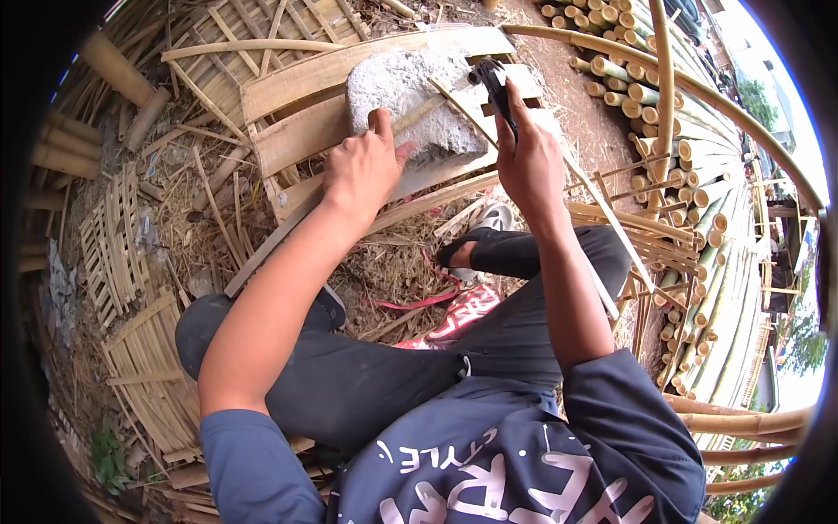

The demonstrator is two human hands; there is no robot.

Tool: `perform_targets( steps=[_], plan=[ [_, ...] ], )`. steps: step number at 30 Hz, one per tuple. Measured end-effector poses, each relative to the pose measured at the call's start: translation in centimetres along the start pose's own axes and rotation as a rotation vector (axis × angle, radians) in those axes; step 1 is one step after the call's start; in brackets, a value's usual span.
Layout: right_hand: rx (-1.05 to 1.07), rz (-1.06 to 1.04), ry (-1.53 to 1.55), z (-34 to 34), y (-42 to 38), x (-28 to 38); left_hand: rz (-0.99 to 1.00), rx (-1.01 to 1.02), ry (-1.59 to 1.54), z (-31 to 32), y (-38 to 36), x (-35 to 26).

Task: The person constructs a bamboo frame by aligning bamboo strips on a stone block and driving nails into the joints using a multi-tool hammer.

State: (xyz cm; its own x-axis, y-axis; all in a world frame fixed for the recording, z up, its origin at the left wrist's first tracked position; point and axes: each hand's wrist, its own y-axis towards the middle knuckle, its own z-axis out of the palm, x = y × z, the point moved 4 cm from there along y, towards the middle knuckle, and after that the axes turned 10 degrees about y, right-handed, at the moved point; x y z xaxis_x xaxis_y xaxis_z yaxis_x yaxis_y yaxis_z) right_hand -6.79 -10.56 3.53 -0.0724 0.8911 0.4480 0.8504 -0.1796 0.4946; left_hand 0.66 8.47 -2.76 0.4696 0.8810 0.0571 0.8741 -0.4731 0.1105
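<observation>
My left hand (362,166) is closed over a bamboo strip (421,114) at the left front edge of a pale, rough stone block (397,83). The strip runs from the hand across the top of the block. My right hand (531,153) is wrapped round a black tool (497,92), held upright just right of the block, its head near the block's upper right corner. Another thin strip (463,109) slants over the block's right side toward my right hand. The block rests on a slatted wooden bench (297,135).
Stacked bamboo poles (711,227) fill the right side. Loose long strips (633,240) lie beside my right forearm. Woven bamboo panels (113,249) stand on the left, and bamboo scraps cover the ground by my crossed legs.
</observation>
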Motion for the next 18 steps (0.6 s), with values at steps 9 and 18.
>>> perform_targets(
  steps=[9,18],
  plan=[
    [0.183,0.100,-0.111,1.5,1.0,-0.1,-0.041,0.129,-0.181,-2.9,-0.8,2.4],
    [0.143,0.031,-0.098,1.9,0.5,-0.7,-0.190,0.334,-0.308,-4.9,-5.4,7.2]
  ],
)
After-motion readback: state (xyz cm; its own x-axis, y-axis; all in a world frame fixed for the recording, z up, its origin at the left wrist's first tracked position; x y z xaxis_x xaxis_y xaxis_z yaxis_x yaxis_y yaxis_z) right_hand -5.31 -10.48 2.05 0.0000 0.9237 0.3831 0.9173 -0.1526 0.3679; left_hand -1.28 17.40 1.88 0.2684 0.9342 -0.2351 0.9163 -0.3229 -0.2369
